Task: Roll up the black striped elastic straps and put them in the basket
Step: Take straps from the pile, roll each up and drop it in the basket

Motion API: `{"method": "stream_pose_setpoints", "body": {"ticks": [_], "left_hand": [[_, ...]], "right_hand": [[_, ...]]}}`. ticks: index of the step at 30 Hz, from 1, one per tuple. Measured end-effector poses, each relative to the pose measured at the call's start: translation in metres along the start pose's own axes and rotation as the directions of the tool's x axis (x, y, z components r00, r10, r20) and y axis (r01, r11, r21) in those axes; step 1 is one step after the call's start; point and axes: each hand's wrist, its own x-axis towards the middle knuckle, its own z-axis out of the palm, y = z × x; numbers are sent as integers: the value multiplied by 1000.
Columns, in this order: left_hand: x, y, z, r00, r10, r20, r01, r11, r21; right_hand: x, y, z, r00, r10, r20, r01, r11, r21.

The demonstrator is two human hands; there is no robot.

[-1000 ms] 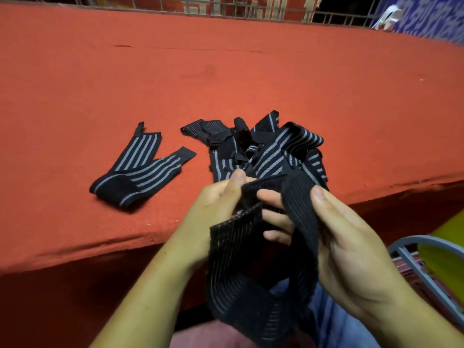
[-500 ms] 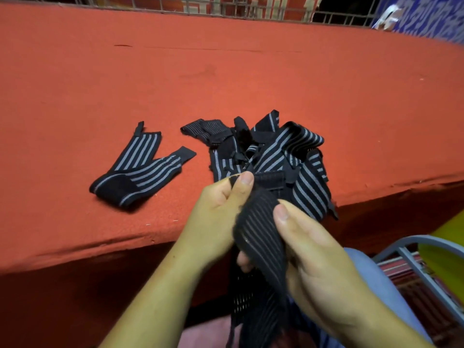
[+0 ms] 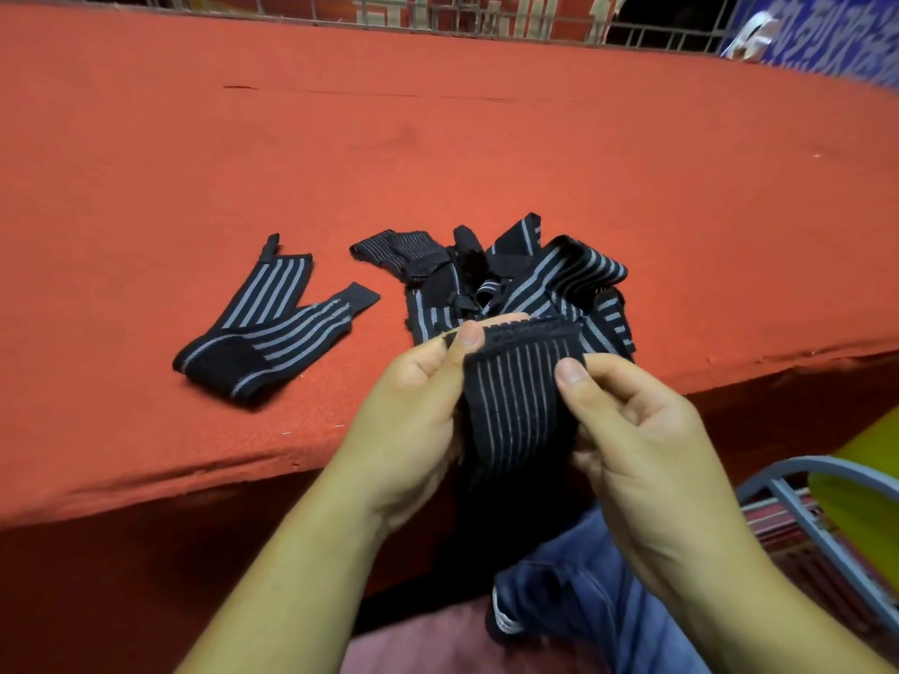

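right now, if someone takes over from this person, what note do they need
Left hand: thumb and fingers pinch the top left corner of the held strap.
Right hand: pinches its right edge; the strap hangs down unrolled.
Pile of straps lies tangled on the red table beyond the hands; one folded strap lies apart to its left.
Done: no rolled strap in view.
Left: roll each strap, basket them; no basket clearly in view.

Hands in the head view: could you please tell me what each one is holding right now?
Left hand: closed, pinching the top left corner of the striped strap.
Right hand: closed, pinching the same strap's right edge.
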Motion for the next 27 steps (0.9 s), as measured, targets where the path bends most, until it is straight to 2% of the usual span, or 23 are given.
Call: {"method": "stream_pose_setpoints", "body": {"ticks": [9, 25, 27], "left_hand": [[-2, -3, 1, 996, -39, 77, 42, 999, -28], [-3, -7, -6, 985, -38, 171, 18, 993, 120], [-4, -6, -8, 978, -24, 207, -15, 983, 184]], "right_hand": [[2, -2, 3, 995, -67, -80, 61, 995, -83], [7, 4, -2, 989, -65, -131, 51, 993, -104], [7, 3, -1, 989, -61, -137, 47, 994, -101]]}}
